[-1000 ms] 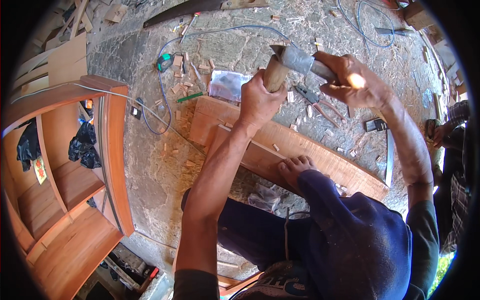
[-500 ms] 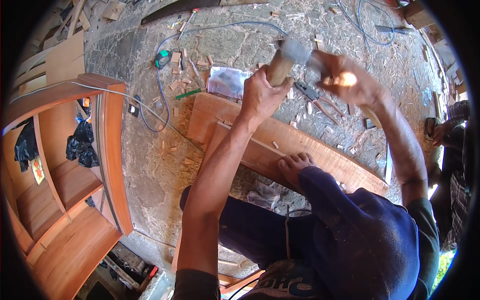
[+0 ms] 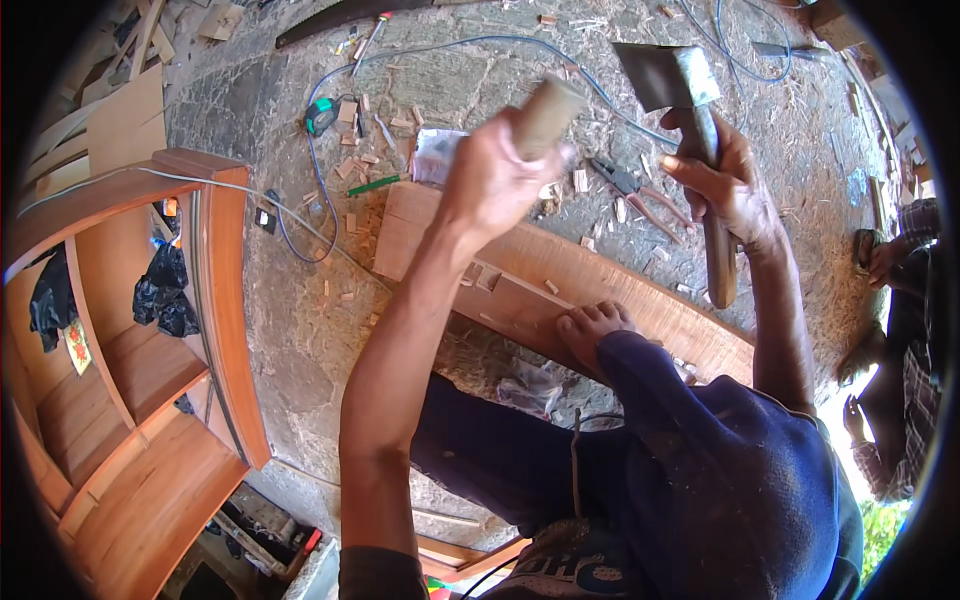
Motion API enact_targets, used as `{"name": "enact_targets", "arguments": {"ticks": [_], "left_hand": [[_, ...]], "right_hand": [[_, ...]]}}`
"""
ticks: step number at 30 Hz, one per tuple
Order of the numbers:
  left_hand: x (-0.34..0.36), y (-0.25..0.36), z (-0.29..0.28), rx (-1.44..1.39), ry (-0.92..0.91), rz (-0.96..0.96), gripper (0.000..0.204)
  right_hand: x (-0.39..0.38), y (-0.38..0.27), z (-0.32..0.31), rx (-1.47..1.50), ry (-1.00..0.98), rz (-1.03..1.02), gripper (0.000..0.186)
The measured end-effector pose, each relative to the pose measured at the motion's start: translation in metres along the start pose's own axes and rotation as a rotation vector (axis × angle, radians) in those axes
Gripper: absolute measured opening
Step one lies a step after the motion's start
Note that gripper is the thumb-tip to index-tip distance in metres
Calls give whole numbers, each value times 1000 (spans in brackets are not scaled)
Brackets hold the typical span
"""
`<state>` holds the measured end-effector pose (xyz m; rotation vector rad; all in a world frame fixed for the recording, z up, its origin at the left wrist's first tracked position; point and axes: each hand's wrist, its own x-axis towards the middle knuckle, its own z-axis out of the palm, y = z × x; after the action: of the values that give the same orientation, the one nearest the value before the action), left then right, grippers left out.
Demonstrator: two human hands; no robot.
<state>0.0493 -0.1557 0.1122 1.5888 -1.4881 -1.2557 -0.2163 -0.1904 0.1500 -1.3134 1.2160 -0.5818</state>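
Note:
My right hand (image 3: 722,180) is wrapped around the wooden handle of a hatchet (image 3: 668,78). The hatchet stands upright above the floor, its dark broad blade pointing left and its bright poll right. My left hand (image 3: 492,185) grips a thick, light wooden piece (image 3: 548,118) like a stout handle; its lower end is hidden in the hand. Hatchet and wooden piece are apart. Below lie a wide wooden board (image 3: 640,290) and a narrower board (image 3: 520,315) with a cut notch near my left wrist. My bare foot (image 3: 597,328) rests on the boards.
Pliers (image 3: 640,195), a green tape measure (image 3: 321,117), a green pencil-like stick (image 3: 374,186) and wood chips lie on the floor. A blue cable (image 3: 480,40) runs past a saw (image 3: 340,18). A wooden cabinet (image 3: 225,300) stands left; another person (image 3: 900,300) is at the far right.
The hatchet has swung away from the wooden piece, up and right, with my right hand. My left hand has shifted slightly left with the piece, uncovering the notch in the board.

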Motion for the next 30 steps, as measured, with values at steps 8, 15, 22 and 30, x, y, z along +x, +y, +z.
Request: {"name": "enact_targets", "arguments": {"ticks": [8, 15, 22, 30], "left_hand": [[-15, -14, 8, -125, 348, 136, 26], [-9, -25, 19, -92, 260, -28, 34], [-5, -38, 24, 75, 316, 1, 35], [4, -39, 25, 82, 248, -28, 42]], "right_hand": [[5, -11, 25, -13, -31, 23, 40], [1, -9, 29, -21, -122, 35, 39], [24, -41, 20, -392, 55, -138, 38], [39, -43, 5, -595, -142, -269, 24]]}}
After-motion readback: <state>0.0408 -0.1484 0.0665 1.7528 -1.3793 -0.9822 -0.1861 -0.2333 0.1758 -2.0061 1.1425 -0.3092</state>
